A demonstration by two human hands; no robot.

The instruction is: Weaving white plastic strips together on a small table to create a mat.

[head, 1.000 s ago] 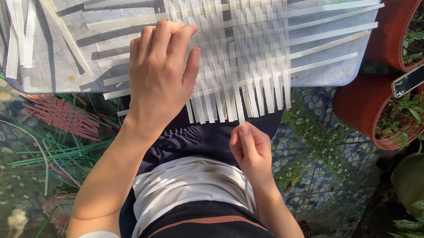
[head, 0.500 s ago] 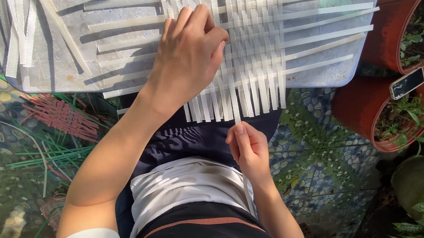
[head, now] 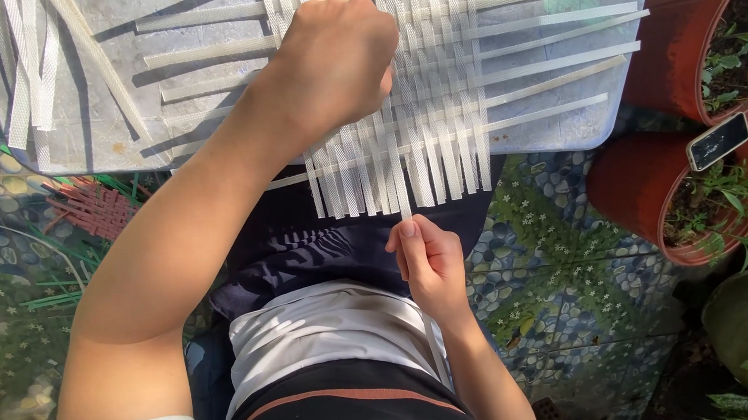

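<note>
A partly woven mat of white plastic strips (head: 437,102) lies on a pale board (head: 118,122) across my lap. Its vertical strips hang over the board's near edge and its horizontal strips stick out to both sides. My left hand (head: 339,61) is curled into a loose fist on the left part of the weave, with fingers down among the strips. Just below the board's near edge, my right hand (head: 425,263) pinches the lower end of one vertical strip (head: 403,195) between thumb and fingers.
Loose white strips (head: 33,75) lie at the board's left end. Red and green strips (head: 88,210) are on the pebble-patterned floor at left. Two red-brown plant pots (head: 649,184) stand at right, one with a small dark tag, and leafy plants at the lower right.
My left hand slid right across the weave and curled from flat into a fist. My right hand stayed at the bottom end of the same strip.
</note>
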